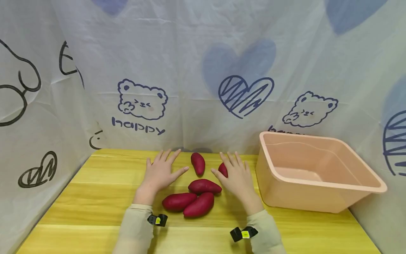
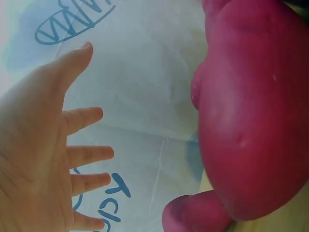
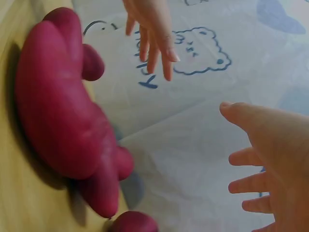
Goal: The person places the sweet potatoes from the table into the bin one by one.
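Note:
Several dark red sweet potatoes lie on the wooden table between and in front of my hands. Three sit bunched together, among them a front one [image 1: 199, 205], a left one [image 1: 179, 202] and one behind [image 1: 204, 186]. Farther back lies a single sweet potato [image 1: 198, 164]. My left hand [image 1: 161, 173] is spread, palm down, left of them and holds nothing. My right hand [image 1: 237, 176], also with fingers spread and nothing in it, partly hides another sweet potato [image 1: 223, 169]. In the left wrist view a big sweet potato [image 2: 256, 111] fills the right side, apart from the fingers.
A pink plastic tub [image 1: 317, 190] stands on the right of the yellow wood-grain table [image 1: 85, 201], its inside bare. A white cloth [image 1: 190, 116] with drawn bears and hearts hangs behind the table's back edge and along its sides. Both wrists carry black straps with small cameras.

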`<state>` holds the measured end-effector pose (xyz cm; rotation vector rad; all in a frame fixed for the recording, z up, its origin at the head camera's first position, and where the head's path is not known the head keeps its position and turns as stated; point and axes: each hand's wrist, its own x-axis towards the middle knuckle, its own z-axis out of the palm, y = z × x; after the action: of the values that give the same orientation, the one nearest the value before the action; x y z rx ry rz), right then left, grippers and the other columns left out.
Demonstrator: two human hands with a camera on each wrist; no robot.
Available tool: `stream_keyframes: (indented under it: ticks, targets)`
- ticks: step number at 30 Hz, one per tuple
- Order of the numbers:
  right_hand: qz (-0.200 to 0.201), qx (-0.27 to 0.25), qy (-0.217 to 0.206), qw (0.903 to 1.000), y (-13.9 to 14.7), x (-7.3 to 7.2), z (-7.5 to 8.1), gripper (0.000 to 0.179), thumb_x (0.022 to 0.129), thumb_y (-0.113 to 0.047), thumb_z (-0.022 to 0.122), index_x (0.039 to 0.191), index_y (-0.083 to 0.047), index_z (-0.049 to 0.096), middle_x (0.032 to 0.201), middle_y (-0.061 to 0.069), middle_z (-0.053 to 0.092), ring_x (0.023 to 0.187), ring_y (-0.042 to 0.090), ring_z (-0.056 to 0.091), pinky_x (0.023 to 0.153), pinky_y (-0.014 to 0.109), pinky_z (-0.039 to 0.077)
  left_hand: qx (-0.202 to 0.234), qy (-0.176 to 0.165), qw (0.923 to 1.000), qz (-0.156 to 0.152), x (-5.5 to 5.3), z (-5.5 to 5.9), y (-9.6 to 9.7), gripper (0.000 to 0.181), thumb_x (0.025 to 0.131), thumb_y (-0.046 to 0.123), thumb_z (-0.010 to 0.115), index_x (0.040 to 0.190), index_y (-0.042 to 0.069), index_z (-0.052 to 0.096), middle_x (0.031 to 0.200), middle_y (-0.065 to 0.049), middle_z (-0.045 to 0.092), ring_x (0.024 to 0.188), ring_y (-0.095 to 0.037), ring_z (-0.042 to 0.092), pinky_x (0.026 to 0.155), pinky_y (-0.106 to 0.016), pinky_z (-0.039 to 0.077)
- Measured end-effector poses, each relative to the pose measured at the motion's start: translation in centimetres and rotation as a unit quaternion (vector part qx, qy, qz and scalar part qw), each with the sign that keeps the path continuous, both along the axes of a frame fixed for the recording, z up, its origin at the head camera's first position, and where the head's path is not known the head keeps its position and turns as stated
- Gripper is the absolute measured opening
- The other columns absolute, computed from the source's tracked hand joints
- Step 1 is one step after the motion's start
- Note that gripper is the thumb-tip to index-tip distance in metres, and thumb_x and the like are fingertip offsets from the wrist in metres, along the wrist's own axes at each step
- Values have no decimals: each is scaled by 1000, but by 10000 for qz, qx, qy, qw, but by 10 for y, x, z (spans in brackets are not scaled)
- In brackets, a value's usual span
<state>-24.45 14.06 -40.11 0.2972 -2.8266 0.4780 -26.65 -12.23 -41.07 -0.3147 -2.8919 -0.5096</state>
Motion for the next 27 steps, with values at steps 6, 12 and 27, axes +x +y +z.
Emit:
stream_keyframes:
  ticks: [6,12,27]
  targets:
    - [173,-85,806,9966,2,7,16,64,91,-56,56,143,-20,50,147,12,50,143,36,36,114,61,28,80,499,9986,-162,5,9,1,75,88,70,48,149,27,41,150,-11,45,139,-37,40,108,-70,27]
    - [417,-239,1510,9874,6,17,25,57,89,-50,62,136,-17,58,139,10,58,137,33,46,112,56,35,-119,971,9942,-438,14,15,3,68,90,63,54,143,21,50,142,-8,54,132,-32,49,106,-60,37]
    - [1051,-464,3197,9405,56,42,40,59,97,-54,49,136,-11,57,136,14,59,132,36,50,108,54,39,-1071,1928,9651,-1410,38,15,15,58,88,60,58,134,24,59,127,-3,64,119,-26,57,101,-55,44]
